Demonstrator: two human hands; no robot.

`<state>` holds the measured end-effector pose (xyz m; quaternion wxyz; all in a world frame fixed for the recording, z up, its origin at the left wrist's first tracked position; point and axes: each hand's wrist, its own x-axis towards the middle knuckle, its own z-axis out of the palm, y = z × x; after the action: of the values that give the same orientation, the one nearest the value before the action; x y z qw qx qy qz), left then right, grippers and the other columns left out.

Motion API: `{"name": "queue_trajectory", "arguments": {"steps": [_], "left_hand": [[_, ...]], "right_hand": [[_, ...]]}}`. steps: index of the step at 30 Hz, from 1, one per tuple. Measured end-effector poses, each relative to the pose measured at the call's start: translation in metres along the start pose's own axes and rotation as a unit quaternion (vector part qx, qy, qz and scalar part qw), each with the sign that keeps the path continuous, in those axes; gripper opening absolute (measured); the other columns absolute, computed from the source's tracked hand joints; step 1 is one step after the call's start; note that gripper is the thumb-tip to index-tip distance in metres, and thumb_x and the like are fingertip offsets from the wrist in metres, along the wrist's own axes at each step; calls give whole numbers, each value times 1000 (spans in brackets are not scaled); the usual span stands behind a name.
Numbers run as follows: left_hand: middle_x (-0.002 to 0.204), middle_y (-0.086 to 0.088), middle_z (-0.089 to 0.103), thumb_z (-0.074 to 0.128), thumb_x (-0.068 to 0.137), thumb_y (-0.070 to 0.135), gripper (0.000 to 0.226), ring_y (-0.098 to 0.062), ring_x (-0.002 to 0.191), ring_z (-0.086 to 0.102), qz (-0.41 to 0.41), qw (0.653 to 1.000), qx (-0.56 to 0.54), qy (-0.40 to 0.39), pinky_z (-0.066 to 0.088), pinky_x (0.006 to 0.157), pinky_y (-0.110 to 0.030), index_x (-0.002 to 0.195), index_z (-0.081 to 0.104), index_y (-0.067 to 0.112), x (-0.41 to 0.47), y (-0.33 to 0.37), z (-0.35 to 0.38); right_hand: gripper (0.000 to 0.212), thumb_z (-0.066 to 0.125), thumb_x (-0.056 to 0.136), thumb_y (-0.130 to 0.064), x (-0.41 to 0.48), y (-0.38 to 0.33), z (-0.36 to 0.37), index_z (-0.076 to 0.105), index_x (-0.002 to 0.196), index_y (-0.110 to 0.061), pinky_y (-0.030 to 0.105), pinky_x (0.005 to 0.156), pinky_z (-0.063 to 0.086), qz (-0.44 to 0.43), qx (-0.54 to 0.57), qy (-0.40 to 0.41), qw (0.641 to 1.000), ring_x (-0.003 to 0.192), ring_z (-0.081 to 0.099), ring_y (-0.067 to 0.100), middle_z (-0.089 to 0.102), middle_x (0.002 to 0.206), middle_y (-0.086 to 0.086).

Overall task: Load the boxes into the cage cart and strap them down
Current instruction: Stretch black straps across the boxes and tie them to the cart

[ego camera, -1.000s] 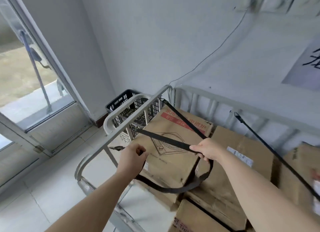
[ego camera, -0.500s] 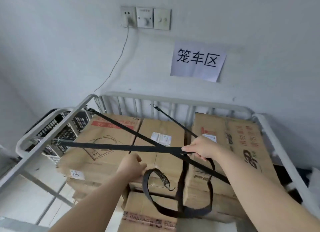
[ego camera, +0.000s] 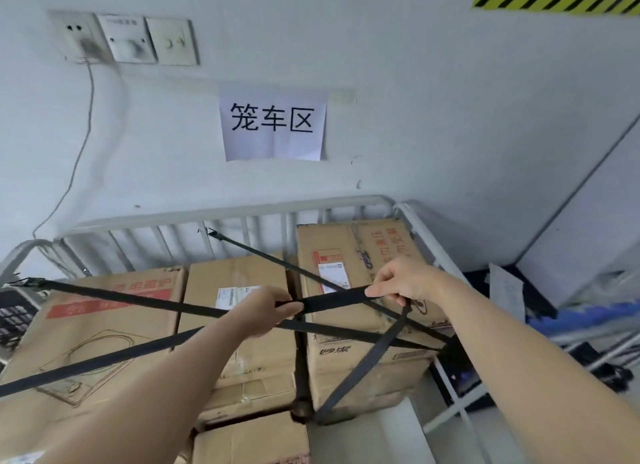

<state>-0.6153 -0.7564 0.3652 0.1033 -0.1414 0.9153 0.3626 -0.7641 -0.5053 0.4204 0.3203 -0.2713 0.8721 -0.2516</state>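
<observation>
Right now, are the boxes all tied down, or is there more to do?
Nearly there. Done: the brown cardboard boxes sit inside the grey metal cage cart, and two black straps already cross over them, one hooked to the back rail. In hand: the left hand and right hand pinch a third black strap pulled between them. Left: its loose part hangs down in front, not yet fastened.

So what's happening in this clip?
A person is strapping down cardboard boxes already loaded in a white cage cart. The left hand and right hand both grip a black strap stretched above the boxes. Other straps already cross the load, one hooked to the cart's back rail.
</observation>
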Motion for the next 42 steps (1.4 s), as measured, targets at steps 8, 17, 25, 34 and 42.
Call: {"name": "queue_trajectory", "arguments": {"steps": [8, 17, 25, 34, 42], "left_hand": [[65, 9, 58, 60, 88, 49, 20, -5, 56, 52, 82, 996, 11, -43, 37, 54, -19, 81, 63, 30, 52, 85, 19], [67, 1, 62, 62, 88, 43, 24, -11, 56, 52, 16, 1000, -3, 17, 42, 54, -23, 79, 65, 21, 145, 143, 26], [60, 8, 61, 61, 89, 42, 23, 0, 41, 46, 44, 999, -3, -3, 37, 45, -17, 74, 64, 25, 237, 233, 66], [70, 1, 66, 54, 95, 30, 21, -12, 53, 56, -3, 997, 31, 66, 41, 50, -25, 80, 62, 18, 345, 253, 76], [69, -4, 63, 51, 97, 31, 27, -16, 52, 50, -65, 998, 13, 22, 40, 52, -27, 82, 64, 13, 379, 215, 95]], "right_hand": [[39, 71, 73, -55, -15, 52, -66, 68, 75, -16, 25, 75, 39, 35, 4, 26, 999, 50, 56, 5, 60, 53, -6], [15, 69, 84, -36, 16, 128, -162, 69, 81, -21, 23, 57, 38, 31, 26, 109, 993, 41, 46, -1, 54, 46, -14], [4, 64, 87, -29, 94, 154, -191, 67, 89, -27, 15, 55, 35, -48, 34, 111, 992, 57, 54, -6, 61, 69, -16], [32, 59, 83, -44, 143, 234, -229, 61, 65, -18, 33, 81, 48, 40, 38, -17, 998, 63, 59, 15, 64, 61, -2], [18, 59, 92, -21, 171, 277, -222, 63, 81, -8, 32, 66, 55, 77, 253, -64, 962, 65, 62, 22, 61, 69, 10]]}}
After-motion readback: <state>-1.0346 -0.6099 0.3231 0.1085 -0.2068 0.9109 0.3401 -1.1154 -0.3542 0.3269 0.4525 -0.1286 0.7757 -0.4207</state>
